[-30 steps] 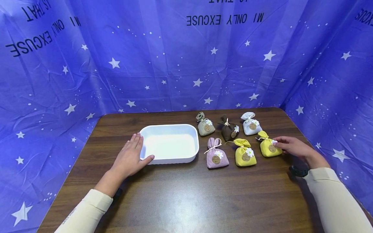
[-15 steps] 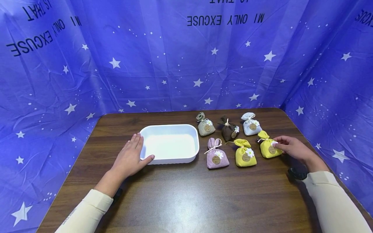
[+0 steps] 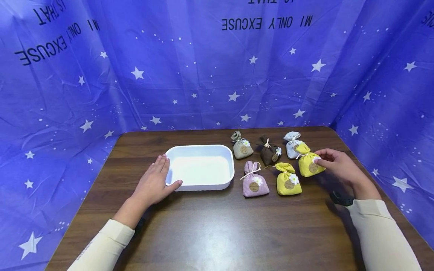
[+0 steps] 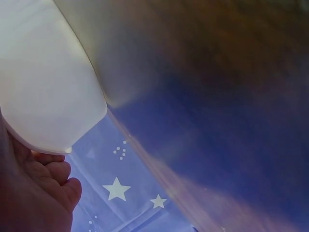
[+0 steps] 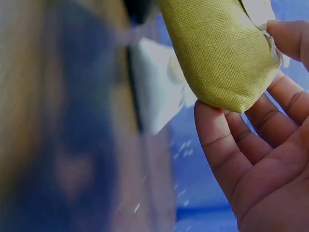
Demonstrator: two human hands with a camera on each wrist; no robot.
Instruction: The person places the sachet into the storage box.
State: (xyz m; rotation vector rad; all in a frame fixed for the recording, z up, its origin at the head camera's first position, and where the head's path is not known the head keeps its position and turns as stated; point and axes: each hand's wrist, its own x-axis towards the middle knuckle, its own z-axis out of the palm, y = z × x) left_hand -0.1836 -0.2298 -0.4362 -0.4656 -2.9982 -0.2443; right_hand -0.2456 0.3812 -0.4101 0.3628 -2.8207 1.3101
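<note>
My right hand (image 3: 346, 171) pinches a small yellow cloth sachet (image 3: 309, 165) between thumb and fingers, a little above the table. This sachet has a tied neck, a round tag and a white flower; its woven cloth (image 5: 222, 58) fills the top of the right wrist view. Straight fingers of my left hand (image 3: 152, 184) rest against the left end of a white rectangular tray (image 3: 200, 187), with the thumb at its near corner. In the left wrist view the tray wall (image 4: 48, 82) stands beside the fingers.
On the wooden table (image 3: 217, 229) lie a second yellow sachet (image 3: 285, 188), a pink one (image 3: 249, 190), a beige one (image 3: 239, 152), a dark brown one (image 3: 268, 155) and a white one (image 3: 291, 151), partly hidden. Blue star-printed curtains (image 3: 203, 75) surround the table.
My right hand has lifted the yellow sachet off the table and moved it slightly left and away from me, partly over the white one. The left hand and tray stay put.
</note>
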